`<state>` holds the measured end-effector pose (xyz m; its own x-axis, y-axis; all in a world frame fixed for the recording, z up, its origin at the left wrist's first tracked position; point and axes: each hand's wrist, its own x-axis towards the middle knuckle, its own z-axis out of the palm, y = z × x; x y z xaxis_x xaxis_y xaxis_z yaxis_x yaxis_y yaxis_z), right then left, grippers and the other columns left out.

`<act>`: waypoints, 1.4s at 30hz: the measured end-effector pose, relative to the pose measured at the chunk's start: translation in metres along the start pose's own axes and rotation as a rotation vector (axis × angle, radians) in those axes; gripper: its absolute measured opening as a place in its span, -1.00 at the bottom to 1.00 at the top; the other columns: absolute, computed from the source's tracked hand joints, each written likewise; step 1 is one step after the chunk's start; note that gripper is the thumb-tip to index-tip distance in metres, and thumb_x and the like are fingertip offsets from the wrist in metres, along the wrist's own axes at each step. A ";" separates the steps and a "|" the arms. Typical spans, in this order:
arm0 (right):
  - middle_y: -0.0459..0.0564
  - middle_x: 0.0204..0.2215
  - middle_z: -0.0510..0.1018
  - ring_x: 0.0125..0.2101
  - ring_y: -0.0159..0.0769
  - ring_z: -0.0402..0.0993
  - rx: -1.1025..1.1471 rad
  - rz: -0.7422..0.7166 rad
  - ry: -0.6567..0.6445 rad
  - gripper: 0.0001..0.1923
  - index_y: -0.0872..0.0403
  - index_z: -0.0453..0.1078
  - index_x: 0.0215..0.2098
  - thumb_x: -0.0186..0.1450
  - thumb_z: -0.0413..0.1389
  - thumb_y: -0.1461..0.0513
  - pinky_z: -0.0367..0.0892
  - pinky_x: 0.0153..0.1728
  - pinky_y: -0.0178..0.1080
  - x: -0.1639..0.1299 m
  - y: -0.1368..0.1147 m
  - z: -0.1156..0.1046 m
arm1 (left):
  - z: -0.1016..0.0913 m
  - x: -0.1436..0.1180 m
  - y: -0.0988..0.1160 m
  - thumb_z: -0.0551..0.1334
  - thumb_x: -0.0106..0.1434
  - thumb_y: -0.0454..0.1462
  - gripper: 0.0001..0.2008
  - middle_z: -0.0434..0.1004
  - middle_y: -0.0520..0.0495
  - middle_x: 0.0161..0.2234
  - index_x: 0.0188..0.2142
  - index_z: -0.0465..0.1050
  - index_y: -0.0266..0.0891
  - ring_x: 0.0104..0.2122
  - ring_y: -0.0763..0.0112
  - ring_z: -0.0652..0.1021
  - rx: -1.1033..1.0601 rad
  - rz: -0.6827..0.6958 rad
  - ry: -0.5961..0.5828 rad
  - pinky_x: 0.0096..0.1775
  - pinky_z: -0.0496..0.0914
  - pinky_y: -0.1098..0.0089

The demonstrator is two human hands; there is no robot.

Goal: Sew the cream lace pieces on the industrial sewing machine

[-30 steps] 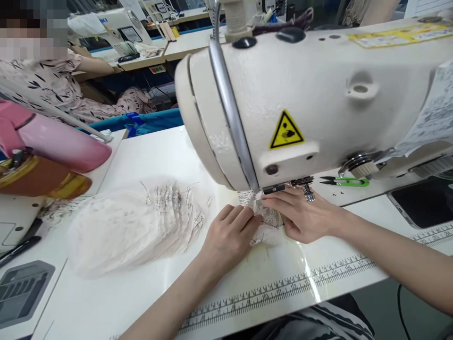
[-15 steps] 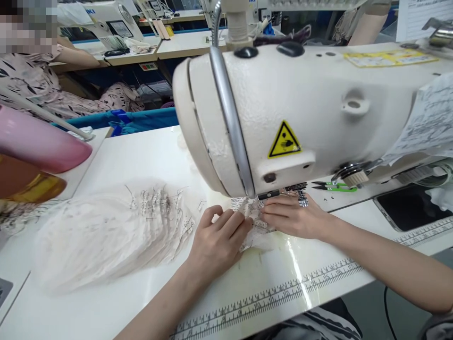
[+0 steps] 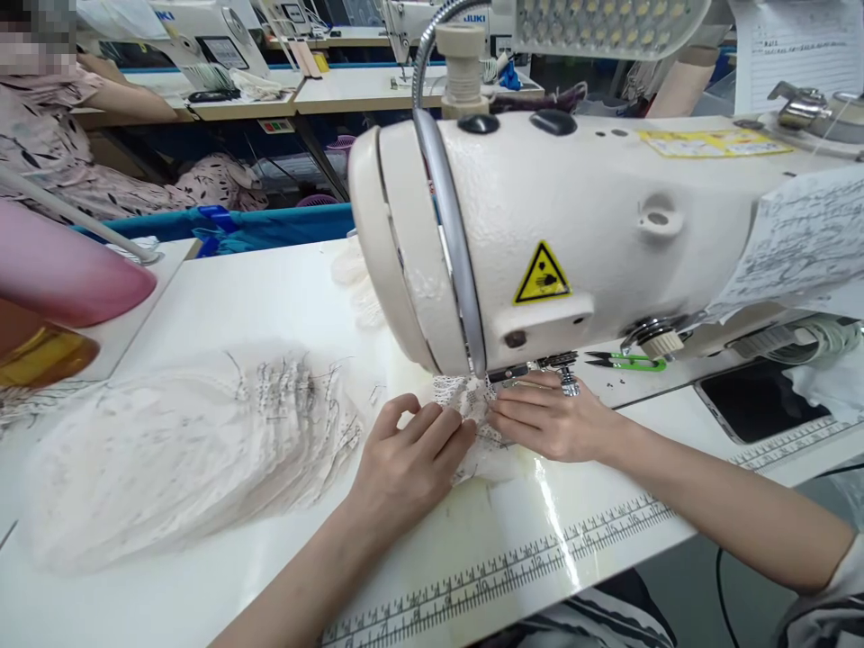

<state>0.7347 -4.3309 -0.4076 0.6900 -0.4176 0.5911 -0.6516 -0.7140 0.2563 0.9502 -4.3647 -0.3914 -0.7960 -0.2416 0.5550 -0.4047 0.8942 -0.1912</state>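
Note:
A white sewing machine point(image 3: 573, 207) with a yellow warning triangle stands over the table. Beneath its head lies a piece of off-white lace point(image 3: 465, 396), partly hidden by fingers and by the machine. My left hand point(image 3: 411, 450) has curled fingers closed on the near left side of the lace. On the right, my right hand point(image 3: 553, 421) lies with outstretched fingers on the lace, close beside the presser foot; its thumb is hidden. The needle point is out of sight. Left of my hands spreads a gathered heap of sheer pale fabric point(image 3: 202, 450) with dark loose threads.
Green-handled thread snips point(image 3: 627, 361) and a dark phone point(image 3: 760, 399) lie to the right. Printed ruler tape point(image 3: 499, 576) runs along the front edge. Pink and amber thread cones point(image 3: 67, 261) stand at left. A co-worker in patterned clothing point(image 3: 47, 144) sits behind, near other machines.
The camera view has shifted slightly, bringing more of the lamp above the machine into sight. Both hands keep nearly the same place and pose on the lace.

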 end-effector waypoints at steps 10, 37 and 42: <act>-0.13 -0.34 0.61 -0.32 -0.41 0.50 0.015 0.017 0.021 -0.85 0.13 0.47 -0.32 0.29 0.07 0.41 0.43 -0.22 -0.27 0.000 0.000 -0.001 | 0.003 -0.001 0.000 0.09 0.24 -0.49 -0.81 0.44 0.03 -0.51 -0.35 0.42 -0.27 -0.52 0.46 0.37 0.004 0.015 0.017 -0.28 0.24 0.29; -0.26 -0.41 0.55 -0.38 -0.45 0.31 -0.073 0.147 -0.009 -0.79 0.04 0.43 -0.33 0.27 0.04 0.43 0.05 -0.44 -0.22 -0.006 -0.004 -0.001 | 0.019 -0.005 0.003 0.08 0.16 -0.37 -0.49 0.33 -0.13 0.16 0.14 0.29 -0.35 0.15 0.22 0.36 -0.182 -0.112 -0.305 0.23 0.06 0.13; -0.26 -0.42 0.56 -0.39 -0.45 0.29 -0.043 0.168 -0.009 -0.72 0.04 0.44 -0.36 0.32 -0.04 0.44 0.04 -0.42 -0.21 -0.005 -0.005 -0.001 | 0.017 -0.007 0.001 0.08 0.17 -0.36 -0.46 0.30 -0.12 0.18 0.17 0.26 -0.30 0.16 0.22 0.35 -0.189 -0.140 -0.332 0.25 0.01 0.09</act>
<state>0.7347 -4.3245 -0.4111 0.5733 -0.5339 0.6215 -0.7705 -0.6093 0.1874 0.9479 -4.3684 -0.4091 -0.8536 -0.4470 0.2676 -0.4545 0.8900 0.0368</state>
